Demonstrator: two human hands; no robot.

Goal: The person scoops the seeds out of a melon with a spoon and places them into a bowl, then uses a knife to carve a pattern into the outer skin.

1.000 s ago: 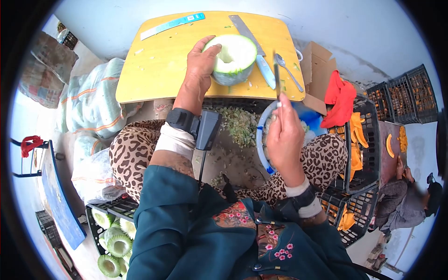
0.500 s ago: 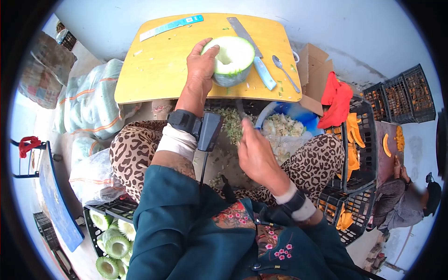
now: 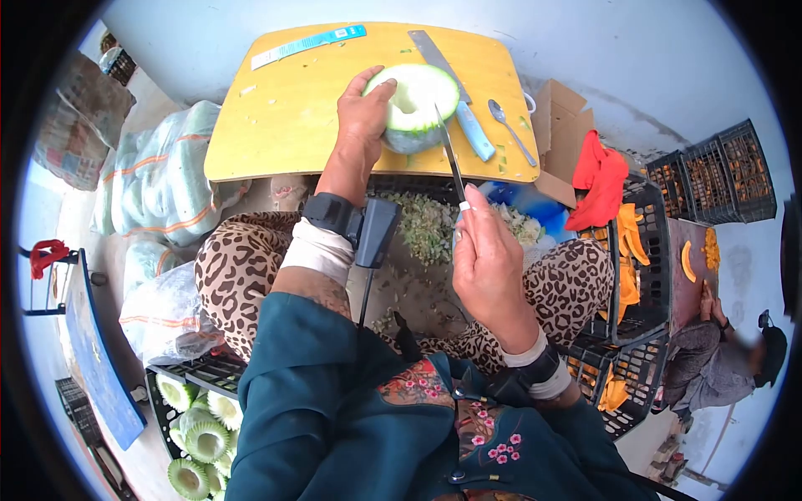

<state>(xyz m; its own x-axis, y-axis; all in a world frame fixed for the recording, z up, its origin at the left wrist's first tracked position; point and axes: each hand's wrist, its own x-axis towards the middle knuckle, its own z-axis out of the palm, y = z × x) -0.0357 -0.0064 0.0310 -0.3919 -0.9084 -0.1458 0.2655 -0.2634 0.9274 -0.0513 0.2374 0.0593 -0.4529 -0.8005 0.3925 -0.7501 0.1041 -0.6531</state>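
Note:
A cut winter melon (image 3: 415, 138) with pale flesh and a hollow centre stands on the yellow table (image 3: 292, 108) near its front edge. My left hand (image 3: 365, 108) grips its left side, thumb over the pale cut face. My right hand (image 3: 489, 265) is closed round the light handle of a narrow knife (image 3: 451, 163), its blade pointing up and overlapping the melon's right rim in this view. Behind the melon lies a broad knife (image 3: 474, 132) with a blue handle. A spoon (image 3: 512, 134) rests to the right of that.
A blue-and-white strip (image 3: 309, 47) lies at the table's back. Below are melon scraps (image 3: 426, 230) and a blue tub (image 3: 543, 204). Carved melon pieces (image 3: 207, 441) fill a crate at lower left; crates (image 3: 656, 275) with orange strips stand right, near another person (image 3: 718, 359).
My right hand has moved slightly right and turned, bringing the narrow knife's blade up against the melon's right side in view. My left hand keeps its hold on the melon.

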